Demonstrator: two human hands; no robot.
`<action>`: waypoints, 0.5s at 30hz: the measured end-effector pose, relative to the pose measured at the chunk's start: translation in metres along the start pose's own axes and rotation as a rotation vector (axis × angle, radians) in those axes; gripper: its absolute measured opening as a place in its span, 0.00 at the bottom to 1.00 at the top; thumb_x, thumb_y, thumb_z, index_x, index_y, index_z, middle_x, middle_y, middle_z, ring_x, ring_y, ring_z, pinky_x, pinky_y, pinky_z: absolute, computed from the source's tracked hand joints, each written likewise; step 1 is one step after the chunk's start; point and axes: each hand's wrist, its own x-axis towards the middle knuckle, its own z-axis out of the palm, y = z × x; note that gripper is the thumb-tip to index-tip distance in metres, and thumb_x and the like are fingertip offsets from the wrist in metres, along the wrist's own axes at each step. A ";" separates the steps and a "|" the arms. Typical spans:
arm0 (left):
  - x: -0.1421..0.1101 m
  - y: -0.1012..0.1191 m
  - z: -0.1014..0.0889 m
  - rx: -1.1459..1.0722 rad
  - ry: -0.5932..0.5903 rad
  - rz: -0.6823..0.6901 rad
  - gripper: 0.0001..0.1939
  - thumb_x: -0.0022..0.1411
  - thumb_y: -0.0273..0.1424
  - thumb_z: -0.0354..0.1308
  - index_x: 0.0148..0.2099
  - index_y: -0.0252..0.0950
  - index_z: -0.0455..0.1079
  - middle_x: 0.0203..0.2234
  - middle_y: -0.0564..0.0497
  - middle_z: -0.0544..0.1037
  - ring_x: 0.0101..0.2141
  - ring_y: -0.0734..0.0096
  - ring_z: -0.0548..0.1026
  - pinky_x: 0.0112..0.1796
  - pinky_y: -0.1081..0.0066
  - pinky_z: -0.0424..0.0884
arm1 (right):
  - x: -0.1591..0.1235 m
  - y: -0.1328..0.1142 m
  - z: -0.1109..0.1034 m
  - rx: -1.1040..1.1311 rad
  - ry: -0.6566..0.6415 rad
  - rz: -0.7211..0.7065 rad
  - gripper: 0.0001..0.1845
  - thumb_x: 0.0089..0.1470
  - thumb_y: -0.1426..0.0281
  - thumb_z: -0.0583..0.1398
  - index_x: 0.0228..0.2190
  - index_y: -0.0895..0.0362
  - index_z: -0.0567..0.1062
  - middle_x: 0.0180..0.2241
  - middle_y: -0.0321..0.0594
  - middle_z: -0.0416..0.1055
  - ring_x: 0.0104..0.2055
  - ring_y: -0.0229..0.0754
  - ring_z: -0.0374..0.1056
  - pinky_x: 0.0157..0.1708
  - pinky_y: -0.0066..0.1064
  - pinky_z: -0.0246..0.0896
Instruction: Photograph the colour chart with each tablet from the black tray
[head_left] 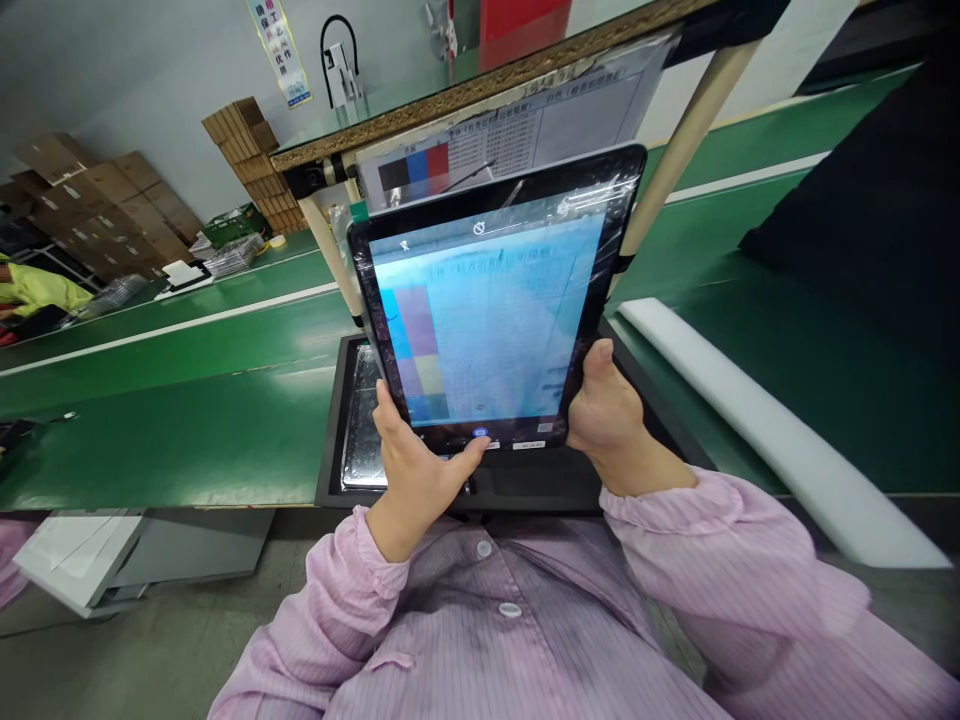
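Note:
I hold a black tablet [495, 300] wrapped in clear film upright in front of me, screen lit with a bluish camera image of a colour chart. My left hand [412, 470] grips its lower left edge, thumb stretched onto the button at the screen's bottom. My right hand [607, 415] grips the lower right edge, thumb up along the bezel. Behind the tablet hangs a printed sheet with colour patches [450, 160] under a raised shelf. Below the tablet lies a black tray [334, 430] holding something shiny.
A green conveyor table [172, 400] stretches left and right. A long white foam strip [765, 420] lies at the right. Cardboard boxes [112, 200] are stacked at the far left, near another person's yellow sleeve [45, 290]. A white box [82, 560] sits below the table edge.

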 end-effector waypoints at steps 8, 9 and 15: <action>0.001 0.002 0.001 0.024 0.025 0.040 0.65 0.51 0.48 0.70 0.74 0.35 0.29 0.67 0.27 0.52 0.67 0.37 0.56 0.60 0.42 0.63 | -0.001 -0.004 0.005 0.106 -0.093 0.001 0.39 0.49 0.34 0.61 0.40 0.56 0.80 0.45 0.48 0.76 0.59 0.55 0.67 0.59 0.48 0.67; 0.001 0.002 0.002 0.020 0.028 0.041 0.65 0.51 0.48 0.70 0.74 0.35 0.30 0.67 0.27 0.52 0.67 0.37 0.56 0.60 0.42 0.63 | -0.001 -0.005 0.005 0.104 -0.102 -0.003 0.39 0.49 0.34 0.61 0.40 0.56 0.80 0.46 0.49 0.76 0.59 0.56 0.67 0.59 0.48 0.67; 0.002 0.002 0.002 0.021 0.027 0.068 0.65 0.52 0.49 0.70 0.74 0.33 0.29 0.67 0.25 0.51 0.66 0.37 0.57 0.60 0.43 0.63 | -0.001 -0.007 0.007 0.100 -0.105 -0.005 0.40 0.47 0.34 0.61 0.43 0.56 0.80 0.47 0.49 0.76 0.59 0.56 0.67 0.59 0.49 0.68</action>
